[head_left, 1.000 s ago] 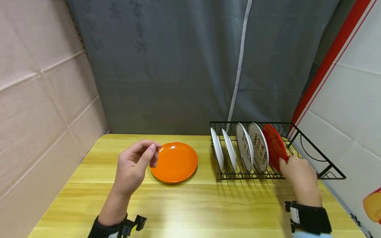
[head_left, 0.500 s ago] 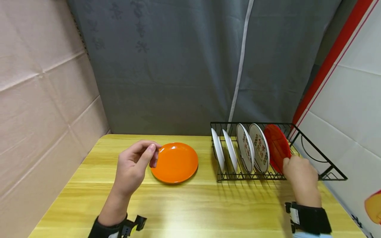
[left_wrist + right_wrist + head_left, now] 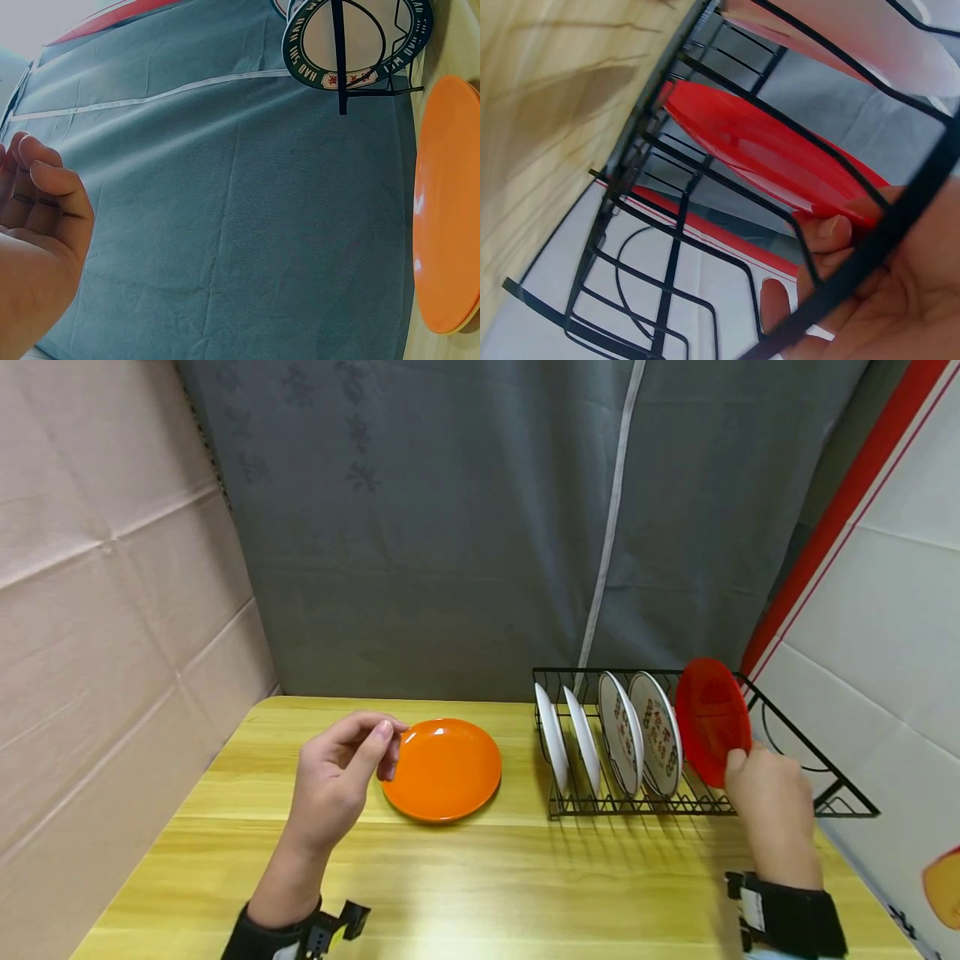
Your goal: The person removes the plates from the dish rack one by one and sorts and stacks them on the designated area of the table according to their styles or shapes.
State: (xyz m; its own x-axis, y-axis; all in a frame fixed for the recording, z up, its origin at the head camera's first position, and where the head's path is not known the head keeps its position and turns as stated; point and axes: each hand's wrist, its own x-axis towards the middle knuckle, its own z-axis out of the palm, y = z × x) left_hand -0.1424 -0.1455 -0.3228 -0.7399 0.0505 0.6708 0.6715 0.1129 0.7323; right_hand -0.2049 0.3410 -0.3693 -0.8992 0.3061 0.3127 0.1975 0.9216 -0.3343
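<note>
My right hand [image 3: 772,806] pinches the near edge of a red plate [image 3: 711,718] at the right part of the black wire dish rack [image 3: 637,812]. In the right wrist view, fingers [image 3: 832,232] touch the red plate's edge behind the rack's wires. The plate stands on edge, tilted, its top rising above the rack's back rail. My left hand [image 3: 333,785] hovers with loosely curled fingers and holds nothing. It overlaps the left edge of an orange plate [image 3: 442,770] in the head view; the left wrist view shows it apart from that plate.
Two white plates [image 3: 551,737] and two patterned plates [image 3: 656,735] stand upright in the rack, left of the red plate. A grey curtain [image 3: 435,568] hangs behind the wooden table [image 3: 465,885]. A white wall [image 3: 885,660] borders the right side.
My right hand has moved slightly right and up with the red plate, which now stands higher and turns its face more towards the head camera. The left hand keeps its place.
</note>
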